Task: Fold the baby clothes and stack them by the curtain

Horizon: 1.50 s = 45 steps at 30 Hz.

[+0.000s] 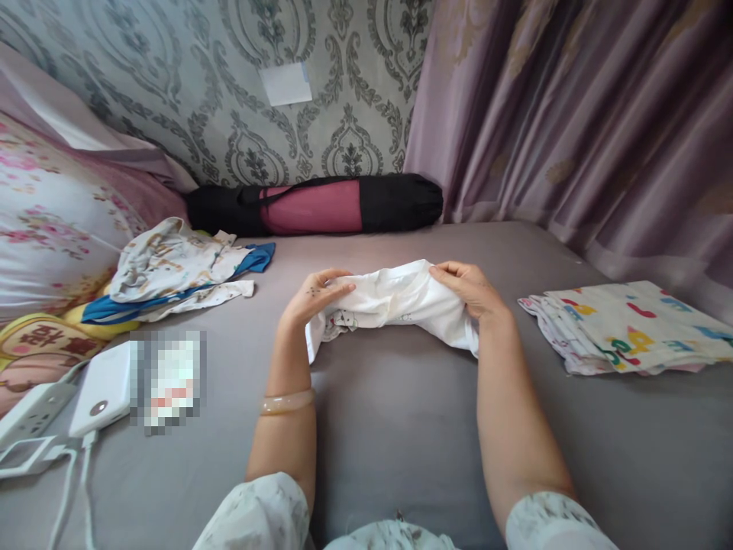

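Observation:
A white garment (pixel 395 294) with a small printed pattern is stretched between my two hands, just above or on the grey sheet (pixel 395 428); whether it touches the sheet I cannot tell. My left hand (pixel 321 294) pinches its left end between thumb and fingers. At the opposite end, my right hand (pixel 466 286) grips the upper edge, thumb on top. The garment's lower part sags and bunches, with both side corners hanging down. Its exact kind is hidden by the folds.
Folded printed cloths (pixel 635 325) lie at the right. A loose pile of small clothes (pixel 172 263) is at the left, by a floral pillow (pixel 46 214). Nearer stand a white power bank (pixel 106 386) and a power strip (pixel 34 412) with cables. Along the wall rests a black-and-pink roll bag (pixel 312 206).

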Motion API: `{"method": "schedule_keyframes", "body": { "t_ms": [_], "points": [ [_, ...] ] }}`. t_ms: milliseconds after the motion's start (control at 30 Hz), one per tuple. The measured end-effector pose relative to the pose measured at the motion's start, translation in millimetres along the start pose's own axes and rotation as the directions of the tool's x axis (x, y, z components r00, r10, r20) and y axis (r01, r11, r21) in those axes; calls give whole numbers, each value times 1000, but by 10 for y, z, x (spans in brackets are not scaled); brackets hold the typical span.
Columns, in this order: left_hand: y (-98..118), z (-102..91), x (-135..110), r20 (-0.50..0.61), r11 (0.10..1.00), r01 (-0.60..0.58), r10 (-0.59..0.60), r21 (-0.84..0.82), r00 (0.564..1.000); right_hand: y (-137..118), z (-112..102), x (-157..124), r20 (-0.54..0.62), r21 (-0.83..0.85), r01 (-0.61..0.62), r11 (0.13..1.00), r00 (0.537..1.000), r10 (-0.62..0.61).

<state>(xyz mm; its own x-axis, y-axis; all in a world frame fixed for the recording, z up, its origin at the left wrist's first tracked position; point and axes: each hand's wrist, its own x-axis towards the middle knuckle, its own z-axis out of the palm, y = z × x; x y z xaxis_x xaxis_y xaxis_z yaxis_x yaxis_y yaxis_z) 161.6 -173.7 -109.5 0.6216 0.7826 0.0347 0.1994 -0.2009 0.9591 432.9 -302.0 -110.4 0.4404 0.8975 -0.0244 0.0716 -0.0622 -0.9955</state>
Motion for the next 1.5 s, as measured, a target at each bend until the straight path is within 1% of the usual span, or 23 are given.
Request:
{"method": "schedule_keyframes", "body": {
  "t_ms": [67,133,200,233,300,333,400,500,600,700,800,933,1000,1100,1167,1200,1267,1367,1433,1500],
  "points": [
    [-7,15,4,19,1000,-23,23,9,1000,2,-7,2,14,-9,1,1000,1000,-1],
    [-19,28,22,4,998,-43,43,50,999,-4,-13,-4,24,-14,4,1000,1000,-4],
    [-23,38,49,-70,985,-86,98,149,993,-12,-16,-12,26,-13,6,1000,1000,-6],
    [-18,41,63,-122,970,-114,142,216,982,-16,-17,-15,24,-9,6,1000,1000,-6],
    [7,47,85,-203,924,-158,239,349,949,-19,-18,-19,20,-1,4,1000,1000,-4],
    [28,52,93,-220,899,-172,277,402,935,-19,-18,-20,20,1,2,1000,1000,-2],
    [77,72,99,-224,857,-181,321,482,920,-16,-19,-18,20,5,0,1000,1000,0],
    [134,134,100,-222,819,-168,336,548,915,-12,-19,-15,26,4,-2,1000,1000,2],
    [141,212,111,-227,823,-174,342,541,912,-13,-21,-15,29,5,-2,1000,1000,1],
    [118,261,134,-245,864,-178,322,471,915,-15,-30,-17,33,2,-1,1000,999,1],
    [96,260,149,-244,911,-160,266,380,933,-16,-39,-20,46,-3,2,1000,999,-2],
    [64,227,146,-225,935,-156,234,318,946,-38,-48,-39,61,-27,11,1000,998,-9],
    [60,216,135,-211,964,-142,191,225,959,-70,-56,-70,89,-37,30,999,996,-26],
    [104,197,94,-217,994,-96,107,61,970,-133,-79,-141,174,-57,74,996,983,-63],
    [169,160,47,-221,997,-71,72,13,973,-162,-96,-189,223,-88,106,990,971,-85],
    [208,130,18,-213,998,-65,67,13,975,-168,-101,-209,229,-108,121,987,969,-93],
    [285,46,-45,-176,996,-69,77,50,981,-164,-100,-236,205,-159,147,976,972,-113],
    [394,-111,-147,-107,977,-117,137,177,985,-170,-85,-267,158,-255,185,949,976,-147],
    [487,-214,-228,-64,951,-161,184,263,981,-239,-91,-310,176,-299,220,929,969,-173],
    [622,-307,-329,-40,927,-199,223,318,974,-398,-124,-395,226,-299,254,920,955,-190]
  ]
}}
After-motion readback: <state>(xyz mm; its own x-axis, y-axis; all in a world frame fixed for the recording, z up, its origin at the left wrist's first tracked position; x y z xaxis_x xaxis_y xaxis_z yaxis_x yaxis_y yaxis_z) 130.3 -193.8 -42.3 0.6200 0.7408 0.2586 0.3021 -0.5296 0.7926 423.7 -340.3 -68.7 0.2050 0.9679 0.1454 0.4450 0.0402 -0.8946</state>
